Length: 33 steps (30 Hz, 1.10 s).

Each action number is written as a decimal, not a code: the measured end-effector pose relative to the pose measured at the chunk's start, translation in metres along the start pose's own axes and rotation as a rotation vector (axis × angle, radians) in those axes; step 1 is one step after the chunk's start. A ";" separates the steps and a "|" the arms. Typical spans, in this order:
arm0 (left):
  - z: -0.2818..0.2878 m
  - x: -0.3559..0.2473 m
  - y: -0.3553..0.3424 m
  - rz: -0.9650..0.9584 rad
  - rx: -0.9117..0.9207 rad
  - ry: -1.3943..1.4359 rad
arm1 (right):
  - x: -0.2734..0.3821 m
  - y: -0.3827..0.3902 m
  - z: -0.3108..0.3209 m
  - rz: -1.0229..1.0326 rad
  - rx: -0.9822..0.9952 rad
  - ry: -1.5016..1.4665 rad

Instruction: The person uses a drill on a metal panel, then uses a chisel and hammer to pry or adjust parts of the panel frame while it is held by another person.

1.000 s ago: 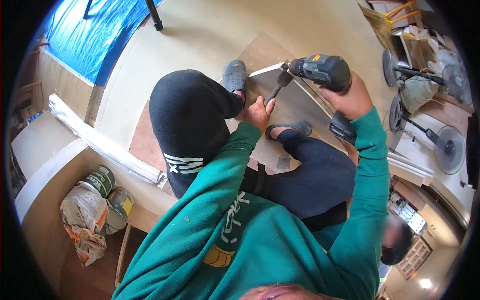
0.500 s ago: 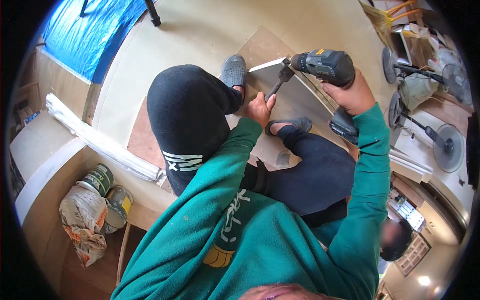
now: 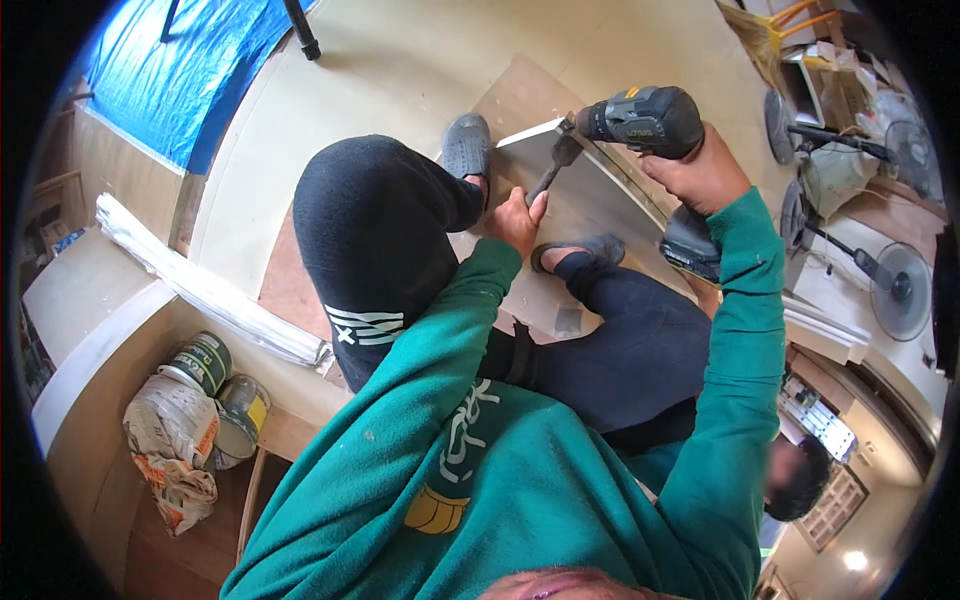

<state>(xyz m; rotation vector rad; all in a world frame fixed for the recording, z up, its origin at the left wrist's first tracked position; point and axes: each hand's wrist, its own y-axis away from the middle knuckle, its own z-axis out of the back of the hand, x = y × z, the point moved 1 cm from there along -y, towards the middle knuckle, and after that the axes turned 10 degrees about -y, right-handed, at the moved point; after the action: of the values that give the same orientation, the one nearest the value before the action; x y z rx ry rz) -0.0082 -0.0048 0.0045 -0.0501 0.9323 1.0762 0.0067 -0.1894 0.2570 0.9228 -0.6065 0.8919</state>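
"Little has moved since the earlier frame: over the pale smooth floor point(image 3: 420, 75), the flat rectangular panel point(image 3: 602, 190), grey-faced with a white edge, sits almost as it was, while the bulky grey-and-black cordless drill point(image 3: 650, 122) has tipped its back end slightly upward in view."

"Where's that panel exactly?"

"Just beyond the grey perforated shoes point(image 3: 466, 145), one corner at the drill's nose."

"And the smaller tool?"

"Dark, broad-headed hand tool point(image 3: 566, 152), its head beside that corner; whether they touch, I can't tell. The left hand point(image 3: 517, 220) clasps its handle; the right hand point(image 3: 708, 172) is wrapped around the drill's grip."

"How far along?"

"I'd judge this corner unfinished, with the drill up against it. Any hole or screw is too small to make out, so what's done or left elsewhere, I can't say."
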 end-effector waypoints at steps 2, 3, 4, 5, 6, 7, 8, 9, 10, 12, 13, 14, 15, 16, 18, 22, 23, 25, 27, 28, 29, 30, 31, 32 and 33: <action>-0.001 0.000 -0.001 -0.007 -0.009 0.011 | -0.003 0.001 0.000 0.013 -0.007 -0.011; -0.001 0.001 -0.001 -0.011 -0.021 0.019 | -0.006 0.002 -0.001 0.007 -0.015 -0.014; -0.002 0.001 0.000 -0.015 -0.033 0.027 | -0.009 0.004 -0.002 0.001 -0.023 -0.017; -0.002 0.002 0.000 -0.009 -0.030 0.027 | -0.010 0.005 -0.003 -0.005 -0.031 -0.020; 0.001 0.001 0.000 -0.005 -0.028 0.026 | -0.010 0.005 -0.003 -0.038 -0.031 -0.011; 0.002 0.001 0.001 0.000 -0.025 0.025 | -0.008 0.005 -0.004 -0.072 -0.031 -0.002; 0.001 0.002 0.002 0.002 -0.021 0.018 | -0.007 0.005 -0.004 -0.105 -0.031 0.006; 0.000 0.002 0.001 0.000 -0.022 0.009 | -0.011 0.005 -0.004 -0.059 -0.043 -0.009; 0.000 0.002 0.001 -0.002 -0.023 0.000 | -0.018 0.005 -0.004 -0.013 -0.055 -0.023; -0.001 0.002 -0.001 -0.002 -0.025 -0.008 | -0.021 0.007 -0.004 0.050 -0.076 -0.021; -0.002 0.001 0.000 -0.004 -0.025 -0.013 | -0.019 0.008 -0.007 0.067 -0.086 -0.005; -0.002 0.002 0.001 0.004 -0.015 -0.006 | -0.017 0.009 -0.010 0.083 -0.098 0.012; -0.003 0.003 0.000 0.006 -0.010 0.004 | -0.017 0.009 -0.010 0.071 -0.109 0.035; -0.004 0.005 -0.001 0.005 -0.003 0.012 | -0.021 0.008 -0.010 0.058 -0.123 0.058; -0.006 0.007 -0.004 -0.009 -0.004 -0.017 | -0.021 0.013 -0.008 0.048 -0.122 -0.003; -0.010 0.007 -0.003 -0.018 -0.010 -0.041 | -0.005 0.040 0.010 -0.031 -0.136 0.000; -0.009 0.005 -0.003 -0.029 -0.005 -0.045 | 0.004 0.061 0.015 0.047 -0.178 -0.044; -0.014 0.016 -0.005 -0.044 -0.068 -0.098 | 0.026 0.110 0.020 0.082 -0.264 -0.146; -0.010 0.030 -0.009 -0.050 -0.125 -0.114 | 0.050 0.168 0.024 0.055 -0.369 -0.144; -0.006 0.020 -0.007 -0.011 -0.026 -0.040 | 0.051 0.205 0.027 0.100 -0.469 -0.168; 0.013 0.001 0.003 -0.026 -0.021 -0.133 | 0.041 0.249 0.031 0.001 -0.595 -0.005; 0.011 -0.006 0.005 -0.040 -0.020 -0.081 | 0.041 0.298 0.035 -0.137 -0.635 0.124; 0.011 -0.007 0.005 -0.039 -0.030 -0.041 | 0.038 0.335 0.026 -0.178 -0.753 0.078; 0.013 -0.007 0.006 -0.046 -0.023 -0.021 | 0.023 0.383 0.021 -0.207 -0.732 0.429; 0.012 -0.006 0.004 -0.039 0.008 -0.028 | 0.009 0.418 0.009 -0.274 -0.790 0.402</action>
<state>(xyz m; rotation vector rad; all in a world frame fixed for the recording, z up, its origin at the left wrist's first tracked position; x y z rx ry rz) -0.0048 -0.0022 0.0175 -0.0466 0.9074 1.0347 -0.3478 -0.0653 0.4418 0.0957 -0.4112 0.4929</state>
